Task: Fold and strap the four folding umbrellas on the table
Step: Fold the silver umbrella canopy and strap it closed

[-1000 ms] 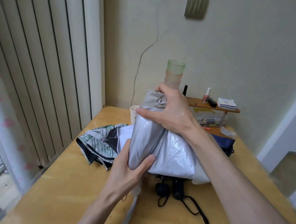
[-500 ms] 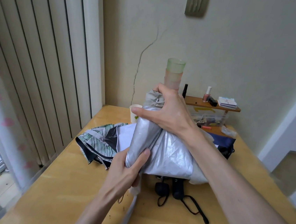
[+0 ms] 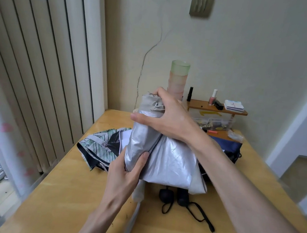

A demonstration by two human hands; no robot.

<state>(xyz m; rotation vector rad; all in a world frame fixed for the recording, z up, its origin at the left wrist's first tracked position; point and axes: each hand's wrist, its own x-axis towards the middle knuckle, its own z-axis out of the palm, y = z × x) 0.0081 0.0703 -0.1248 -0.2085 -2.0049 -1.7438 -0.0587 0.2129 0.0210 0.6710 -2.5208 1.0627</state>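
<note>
Above the wooden counter point(image 3: 65, 192), in front of a patterned umbrella point(image 3: 100, 148) and a navy umbrella point(image 3: 229, 147) lying loose, the silver umbrella point(image 3: 170, 161) is held nearly upright. Its thin canopy looks light, slick and floppy, best gathered around the stiff shaft inside rather than pulled by loose cloth. The right hand point(image 3: 167, 118) clasps the top end and the left hand point(image 3: 125, 174) grips the rolled lower part; the pale strip point(image 3: 133, 218) hanging below may be its strap, though I cannot be sure.
</note>
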